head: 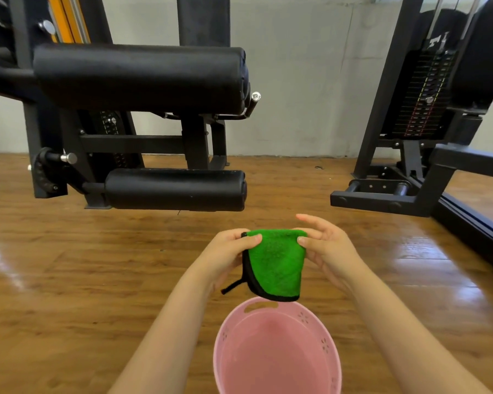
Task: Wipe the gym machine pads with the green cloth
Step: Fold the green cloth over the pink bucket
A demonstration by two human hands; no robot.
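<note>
A folded green cloth (275, 264) with a black edge hangs in front of me, above a pink basin. My left hand (228, 254) pinches its upper left corner. My right hand (326, 248) pinches the upper right corner between thumb and forefinger, its other fingers spread. Two black roller pads of a gym machine lie ahead to the left: a large upper pad (140, 76) and a smaller lower pad (177, 189) close to the floor. Both pads are well beyond the cloth, with nothing touching them.
A pink plastic basin (319, 325) holding water sits on the wooden floor under the cloth. A second machine with a weight stack (423, 95) and a black base frame (382, 197) stands at the right. A grey wall runs behind.
</note>
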